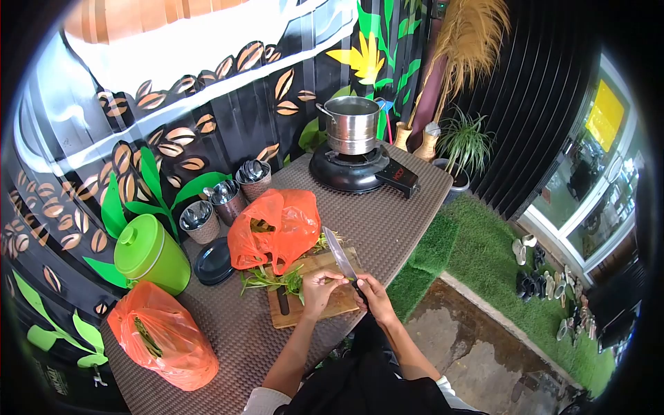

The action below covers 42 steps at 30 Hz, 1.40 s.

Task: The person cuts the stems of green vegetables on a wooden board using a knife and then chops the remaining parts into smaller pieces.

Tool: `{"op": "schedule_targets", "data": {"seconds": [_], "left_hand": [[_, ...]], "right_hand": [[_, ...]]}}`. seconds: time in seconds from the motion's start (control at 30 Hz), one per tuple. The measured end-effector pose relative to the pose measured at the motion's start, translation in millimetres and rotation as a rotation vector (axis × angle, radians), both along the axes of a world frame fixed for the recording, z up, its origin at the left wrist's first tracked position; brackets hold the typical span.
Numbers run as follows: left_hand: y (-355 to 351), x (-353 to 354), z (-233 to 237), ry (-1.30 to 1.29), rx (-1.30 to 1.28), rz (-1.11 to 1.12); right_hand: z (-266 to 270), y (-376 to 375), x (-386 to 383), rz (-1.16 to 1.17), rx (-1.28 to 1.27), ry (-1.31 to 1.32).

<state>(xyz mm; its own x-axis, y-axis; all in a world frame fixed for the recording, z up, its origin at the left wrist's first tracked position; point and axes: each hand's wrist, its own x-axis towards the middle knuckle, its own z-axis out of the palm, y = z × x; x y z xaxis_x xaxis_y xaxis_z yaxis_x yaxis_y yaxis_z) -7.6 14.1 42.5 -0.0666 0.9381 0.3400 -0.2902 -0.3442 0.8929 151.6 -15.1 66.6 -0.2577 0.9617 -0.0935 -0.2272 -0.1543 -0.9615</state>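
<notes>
My right hand (374,297) is wrapped round the black handle of a kitchen knife (339,254), its blade pointing up and away from me. Close beside it, my left hand (319,290) is closed in a pinch near the base of the blade; whatever lies between its fingertips is too small to make out. Both hands are over a wooden cutting board (304,316) with a dark slot at its left side. Leafy green stems (287,279) lie on the board's left part. Behind them an orange plastic bag (294,228) stands partly on the board.
A second orange bag (166,339) stands at the table's near left, by a green lidded bucket (153,254). Dark plates (214,261) and several cutlery cups (199,221) line the wall. A steel pot (351,128) sits on a portable stove (349,169) at the far end.
</notes>
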Motion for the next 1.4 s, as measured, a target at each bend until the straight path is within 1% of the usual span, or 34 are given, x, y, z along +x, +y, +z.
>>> {"op": "schedule_targets", "data": {"seconds": [0.03,0.1,0.13,0.2,0.23,0.33,0.37,0.43,0.47,0.53,0.57,0.63,0.77,0.83,0.97,1.03,1.4], "left_hand": [[0.5,2.7,4.1,0.0,0.0,-0.004],[0.7,7.4,14.5,0.309,0.161,0.319],[-3.6,7.3,19.2,0.311,0.162,0.321],[-13.5,6.8,23.1,0.627,0.116,0.521],[-15.6,8.8,20.7,0.626,0.115,0.522],[-19.3,20.0,14.3,0.014,-0.451,0.0],[-17.5,24.6,12.8,0.015,-0.452,-0.002],[-13.2,32.9,10.9,-0.706,-0.431,-0.171],[-10.4,31.9,8.0,-0.708,-0.431,-0.173],[-4.6,26.6,2.3,-0.731,-0.389,-0.278],[-3.8,25.8,-0.9,-0.731,-0.388,-0.277],[-4.2,24.5,2.6,-0.733,-0.408,-0.306],[-5.4,24.7,4.1,-0.731,-0.394,-0.308],[-5.1,24.3,3.9,-0.686,-0.372,-0.3],[-5.3,25.1,5.4,-0.667,-0.381,-0.314],[-7.5,28.0,8.1,-0.674,-0.428,-0.318],[-6.1,27.7,1.2,-0.662,-0.426,-0.37]], "right_hand": [[0.8,-0.3,1.0,-0.004,0.0,0.0],[2.2,-0.5,1.9,-0.018,0.003,0.052],[1.3,0.0,2.6,-0.017,0.003,0.054],[0.3,0.3,4.3,-0.072,0.033,0.136],[1.6,0.2,4.8,-0.071,0.033,0.135],[4.7,0.1,7.1,-0.084,0.107,0.136],[3.0,0.0,7.3,-0.08,0.126,0.133],[2.8,-1.3,7.4,-0.078,0.145,0.129],[3.2,-2.3,7.2,-0.075,0.174,0.111],[2.4,-3.7,8.2,-0.06,0.234,0.099],[2.6,-4.1,8.4,-0.059,0.234,0.099],[7.4,-6.2,7.8,-0.048,0.343,0.046],[1.4,-5.5,7.5,-0.052,0.328,0.014],[-2.4,-3.4,7.4,-0.083,0.351,0.0],[-4.2,-2.7,11.2,-0.038,0.328,0.033],[-5.6,-1.5,11.2,-0.034,0.341,0.073],[-5.3,-3.2,16.7,-0.017,0.368,0.048]]}}
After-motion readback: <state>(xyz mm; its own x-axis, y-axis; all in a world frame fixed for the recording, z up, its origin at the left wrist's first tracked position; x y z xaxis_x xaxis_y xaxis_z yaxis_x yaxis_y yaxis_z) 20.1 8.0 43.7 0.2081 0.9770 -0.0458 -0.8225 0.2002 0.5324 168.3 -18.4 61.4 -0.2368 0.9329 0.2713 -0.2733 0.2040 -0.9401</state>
